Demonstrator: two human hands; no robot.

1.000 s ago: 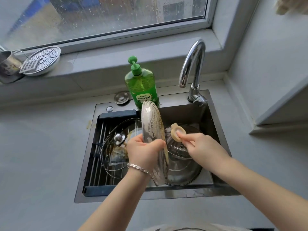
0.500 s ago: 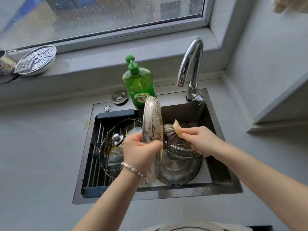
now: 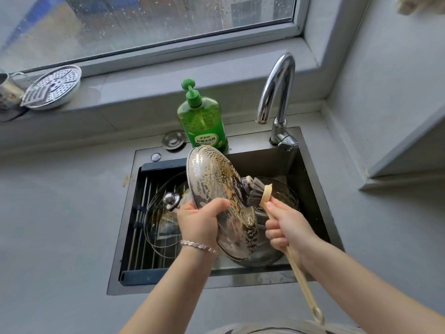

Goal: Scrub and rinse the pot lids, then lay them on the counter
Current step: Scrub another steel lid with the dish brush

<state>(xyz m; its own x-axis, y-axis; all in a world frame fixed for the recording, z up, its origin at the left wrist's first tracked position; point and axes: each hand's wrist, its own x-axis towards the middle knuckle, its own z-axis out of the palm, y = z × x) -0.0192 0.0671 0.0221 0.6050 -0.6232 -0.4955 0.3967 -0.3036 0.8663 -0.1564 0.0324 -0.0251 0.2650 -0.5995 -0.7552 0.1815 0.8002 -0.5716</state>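
Observation:
My left hand (image 3: 199, 221) grips a soapy glass pot lid (image 3: 216, 184) by its edge and holds it tilted over the sink (image 3: 315, 189). My right hand (image 3: 286, 231) holds a wooden-handled dish brush (image 3: 258, 192); its dark bristles press against the lid's right face. A second glass lid (image 3: 163, 218) with a metal knob lies on the drying rack in the sink's left half. Another glass lid (image 3: 281, 196) rests in the basin on the right, partly hidden behind the held lid and my hands.
A green dish soap bottle (image 3: 203, 122) stands behind the sink. The chrome faucet (image 3: 277, 92) arches over the back right. A perforated metal steamer plate (image 3: 53, 86) and a metal cup (image 3: 8, 89) sit on the window sill. Grey counter (image 3: 60, 213) surrounds the sink.
The held lid has tilted from edge-on to showing its soapy face. My right hand slid back along the handle, and the brush head now presses on the lid.

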